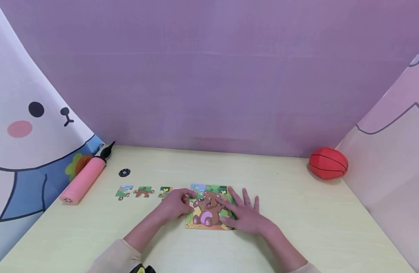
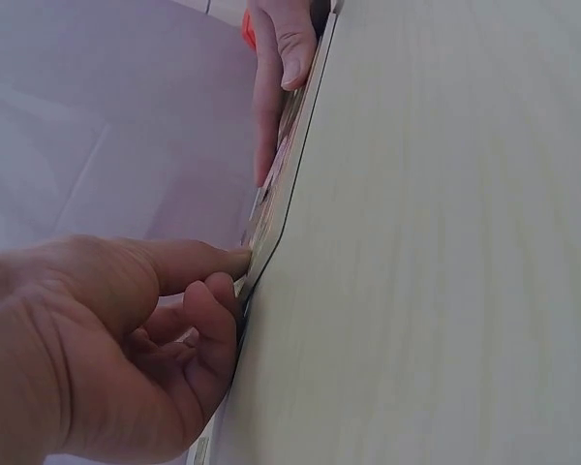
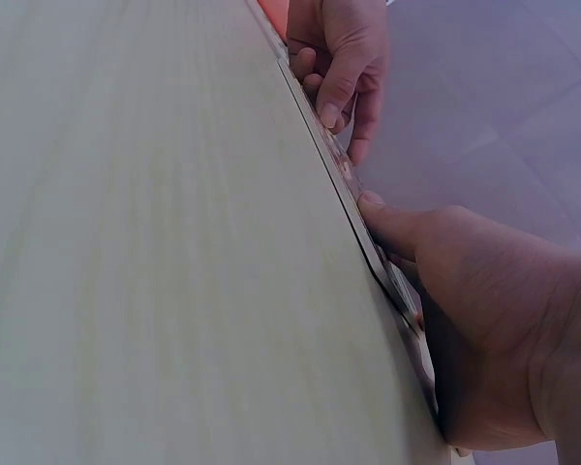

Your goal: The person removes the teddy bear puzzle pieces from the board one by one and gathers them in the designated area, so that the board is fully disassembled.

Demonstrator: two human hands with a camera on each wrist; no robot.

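A bear jigsaw puzzle (image 1: 209, 212) lies flat in a thin board on the table. My left hand (image 1: 176, 203) is at its left edge, thumb on top and the other fingers curled against the rim; in the left wrist view the left hand (image 2: 126, 339) pinches that edge. Spread out over the right side, my right hand (image 1: 248, 216) rests thumb and index finger on the picture, its other fingers beyond the edge. The right hand (image 3: 494, 320) shows its thumb on the board's top in the right wrist view. A loose puzzle piece (image 1: 166, 190) sits just beyond the left hand.
Further left lie a brown bear piece (image 1: 144, 192) and a green-and-blue piece (image 1: 124, 192). Behind them is a black round disc (image 1: 124, 173). A pink hand pump (image 1: 85, 180) lies along the left edge; a red ball (image 1: 328, 163) sits at the back right.
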